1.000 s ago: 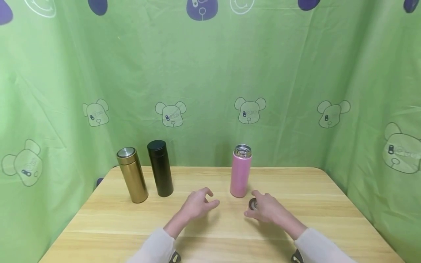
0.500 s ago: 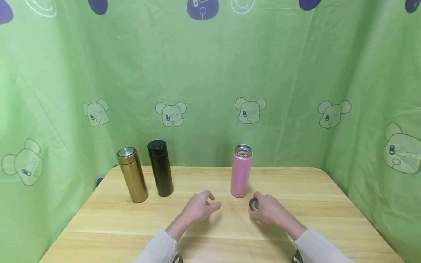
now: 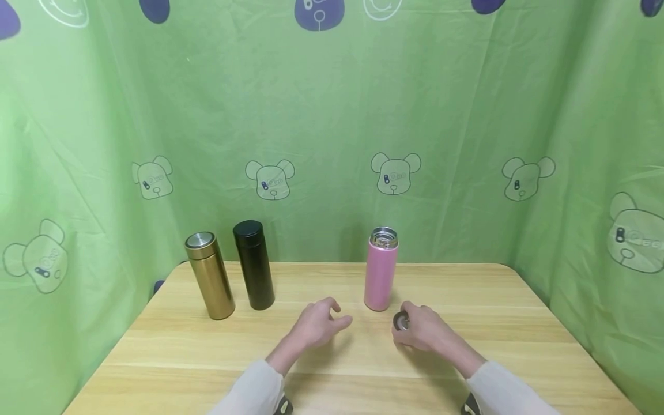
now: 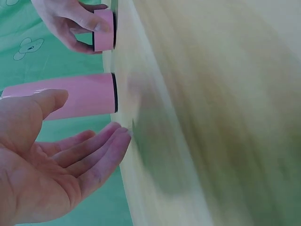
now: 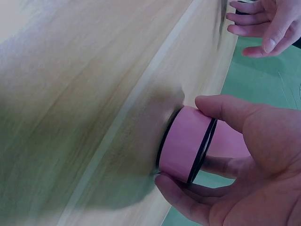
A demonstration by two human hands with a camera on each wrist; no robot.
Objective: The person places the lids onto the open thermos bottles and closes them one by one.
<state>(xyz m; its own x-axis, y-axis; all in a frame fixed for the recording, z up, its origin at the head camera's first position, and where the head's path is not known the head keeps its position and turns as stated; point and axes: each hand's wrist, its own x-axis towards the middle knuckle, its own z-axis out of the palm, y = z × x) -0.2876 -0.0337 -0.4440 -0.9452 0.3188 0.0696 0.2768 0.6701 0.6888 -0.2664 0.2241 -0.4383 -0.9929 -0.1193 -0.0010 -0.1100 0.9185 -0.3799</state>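
Note:
A pink bottle lid (image 5: 186,143) lies on the table with its hollow side up, dark-rimmed in the head view. My right hand (image 3: 422,328) grips it from the sides, thumb and fingers on its edge. Just beyond stands the pink thermos bottle (image 3: 380,276), upright and uncapped, its steel mouth showing. My left hand (image 3: 313,324) hovers above the table left of that bottle. Its fingers (image 4: 101,155) are loosely bent, and nothing is in them.
A gold thermos (image 3: 211,282) and a black thermos (image 3: 254,268) stand upright with lids on at the table's left back. The wooden table (image 3: 493,311) backs onto a green curtain (image 3: 332,115) with bear prints, which also hangs at both sides.
My right thumb and fingers have closed in around the lid, which has hardly moved. My left hand has drifted slightly to the right. The bottles stay put.

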